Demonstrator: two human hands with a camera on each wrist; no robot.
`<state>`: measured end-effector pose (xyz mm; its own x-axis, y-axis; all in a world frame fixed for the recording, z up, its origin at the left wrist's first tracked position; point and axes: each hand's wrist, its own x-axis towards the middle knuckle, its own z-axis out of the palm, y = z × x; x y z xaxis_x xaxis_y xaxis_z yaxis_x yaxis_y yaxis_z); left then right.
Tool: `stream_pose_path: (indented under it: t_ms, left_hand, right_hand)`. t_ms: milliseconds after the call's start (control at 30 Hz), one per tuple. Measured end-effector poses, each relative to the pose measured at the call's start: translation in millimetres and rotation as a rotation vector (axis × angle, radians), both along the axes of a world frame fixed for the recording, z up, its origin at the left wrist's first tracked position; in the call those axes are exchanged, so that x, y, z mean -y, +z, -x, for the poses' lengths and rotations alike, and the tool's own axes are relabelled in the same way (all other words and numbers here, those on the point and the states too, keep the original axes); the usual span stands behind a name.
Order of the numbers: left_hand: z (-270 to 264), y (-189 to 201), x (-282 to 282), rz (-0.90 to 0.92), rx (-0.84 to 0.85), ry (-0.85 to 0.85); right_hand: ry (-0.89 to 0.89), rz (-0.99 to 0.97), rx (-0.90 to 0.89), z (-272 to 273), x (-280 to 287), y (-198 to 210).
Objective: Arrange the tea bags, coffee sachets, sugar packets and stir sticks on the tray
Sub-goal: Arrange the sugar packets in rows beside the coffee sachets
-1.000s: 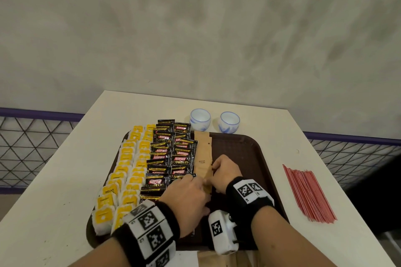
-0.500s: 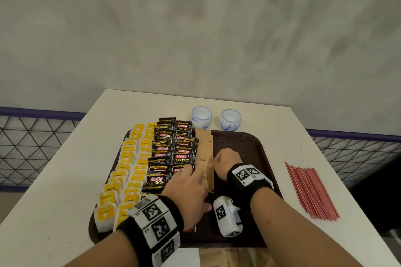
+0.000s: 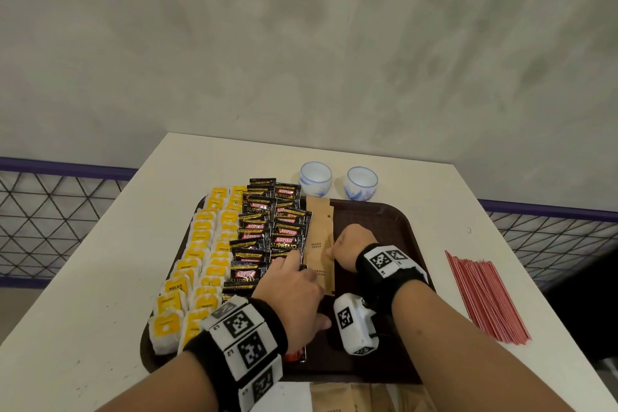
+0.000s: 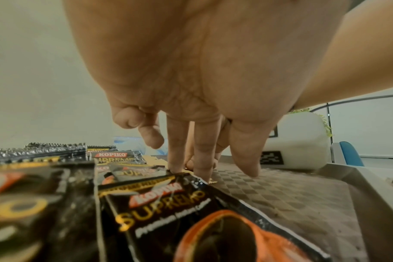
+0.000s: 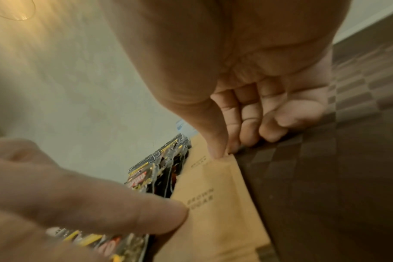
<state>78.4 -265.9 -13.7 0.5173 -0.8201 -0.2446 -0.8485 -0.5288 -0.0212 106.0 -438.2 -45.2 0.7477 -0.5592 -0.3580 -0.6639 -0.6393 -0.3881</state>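
A brown tray (image 3: 378, 221) holds two columns of yellow tea bags (image 3: 200, 244), black coffee sachets (image 3: 267, 221) and a column of brown sugar packets (image 3: 319, 224). My left hand (image 3: 297, 261) presses straight fingers (image 4: 176, 150) down where the coffee sachets (image 4: 168, 203) meet the sugar packets. My right hand (image 3: 334, 249) pinches the right edge of a sugar packet (image 5: 218, 195) between thumb and forefinger (image 5: 215, 141). Red stir sticks (image 3: 485, 298) lie on the table to the right of the tray.
Two small white-and-blue cups (image 3: 315, 177) (image 3: 362, 182) stand just beyond the tray's far edge. More brown packets (image 3: 351, 398) and a white sheet (image 3: 291, 395) lie at the table's near edge. The tray's right half (image 5: 325, 177) is bare.
My right hand has slid a little farther up the sugar column, still on the packet's edge. The left hand has barely shifted.
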Motion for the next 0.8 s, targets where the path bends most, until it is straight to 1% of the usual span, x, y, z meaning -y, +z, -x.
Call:
stream_pose_path:
  t_ms: [100, 267, 333, 433, 600, 700, 800]
  left_hand:
    - [-1, -1, 0, 0.003, -0.002, -0.002]
    - [-2, 0, 0, 0.000, -0.008, -0.008]
    - [-3, 0, -1, 0.008, -0.011, -0.006]
    - [-3, 1, 2, 0.019, -0.011, 0.003]
    - [-5, 1, 3, 0.051, -0.020, 0.022]
    - [-3, 9, -2, 0.118, -0.022, 0.021]
    - [6, 22, -16, 0.209, -0.076, 0.006]
  right_hand:
    - [0.025, 0.001, -0.035, -3, 1, 0]
    - [0.055, -0.018, -0.025, -5, 4, -2]
    - [0.072, -0.024, -0.002, -7, 4, -1]
    - [0.046, -0.029, 0.047, -10, 7, 1]
    - [0.029, 0.016, 0.091, -12, 7, 7]
    - [0.061, 0.018, 0.182, 8, 5, 28]
    - [0.072, -0.036, 0.342, 61, 3, 65]
